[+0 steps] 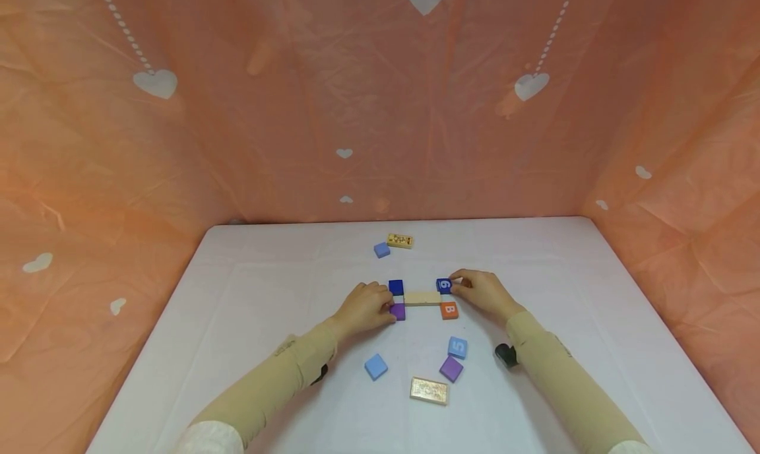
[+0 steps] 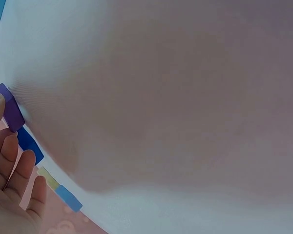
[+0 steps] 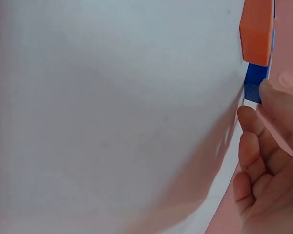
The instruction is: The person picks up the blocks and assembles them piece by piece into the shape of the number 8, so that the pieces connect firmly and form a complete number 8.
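My left hand (image 1: 365, 305) pinches a purple block (image 1: 398, 312) at the left end of a small arrangement, thumb on its near side in the left wrist view. A dark blue block (image 1: 396, 287) stands just beyond it. A pale wooden plank (image 1: 422, 299) lies between the left pair and the right pair. My right hand (image 1: 483, 290) holds a blue block with a white 6 (image 1: 443, 285) at its right side, with thumb and index finger; in the right wrist view the thumb touches this block (image 3: 254, 87). An orange block marked B (image 1: 449, 310) sits nearer me.
Toward me lie a light blue block marked 5 (image 1: 458, 347), a purple block (image 1: 451, 369), a light blue block (image 1: 376, 367) and a gold-printed plank (image 1: 429, 390). Farther back, another light blue block (image 1: 382, 250) touches a yellow printed plank (image 1: 400, 241). Orange curtains (image 1: 380, 111) surround the white table.
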`<state>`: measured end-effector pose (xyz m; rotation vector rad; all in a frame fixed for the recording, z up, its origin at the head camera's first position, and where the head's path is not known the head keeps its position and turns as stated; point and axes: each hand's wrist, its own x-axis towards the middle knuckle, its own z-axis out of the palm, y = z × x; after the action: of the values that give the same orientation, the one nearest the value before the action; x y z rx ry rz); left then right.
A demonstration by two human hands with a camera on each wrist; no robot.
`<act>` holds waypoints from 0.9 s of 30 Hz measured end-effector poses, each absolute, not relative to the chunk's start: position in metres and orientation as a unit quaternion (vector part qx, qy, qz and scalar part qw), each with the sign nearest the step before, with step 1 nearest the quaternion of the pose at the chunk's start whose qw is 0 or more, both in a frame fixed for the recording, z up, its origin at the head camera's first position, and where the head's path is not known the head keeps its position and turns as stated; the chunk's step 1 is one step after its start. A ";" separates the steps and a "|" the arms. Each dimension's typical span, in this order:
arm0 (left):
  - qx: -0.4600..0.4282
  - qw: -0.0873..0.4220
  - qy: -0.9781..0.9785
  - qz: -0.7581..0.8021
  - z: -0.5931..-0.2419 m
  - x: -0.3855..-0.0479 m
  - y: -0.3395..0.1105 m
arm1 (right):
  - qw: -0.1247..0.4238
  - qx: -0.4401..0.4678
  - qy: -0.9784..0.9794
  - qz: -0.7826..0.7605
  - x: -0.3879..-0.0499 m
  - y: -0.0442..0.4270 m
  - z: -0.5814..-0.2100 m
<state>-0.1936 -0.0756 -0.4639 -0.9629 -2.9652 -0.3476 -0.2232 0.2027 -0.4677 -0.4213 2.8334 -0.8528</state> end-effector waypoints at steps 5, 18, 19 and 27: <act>-0.309 0.006 -0.945 -0.108 -0.465 -0.194 -0.075 | 0.084 -0.144 0.944 -0.284 -0.224 0.204 -0.467; -0.310 0.004 -0.943 -0.118 -0.467 -0.194 -0.076 | 0.088 -0.150 0.943 -0.284 -0.226 0.207 -0.467; -0.310 0.005 -0.944 -0.118 -0.467 -0.194 -0.076 | 0.088 -0.148 0.943 -0.286 -0.225 0.207 -0.467; -0.312 0.020 -0.942 -0.117 -0.468 -0.194 -0.076 | 0.066 -0.152 0.943 -0.289 -0.224 0.206 -0.462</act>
<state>-0.1938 -0.0762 -0.4682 -0.9691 -2.9243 -0.3640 -0.2236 0.2064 -0.4624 -0.4594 2.8428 -0.8725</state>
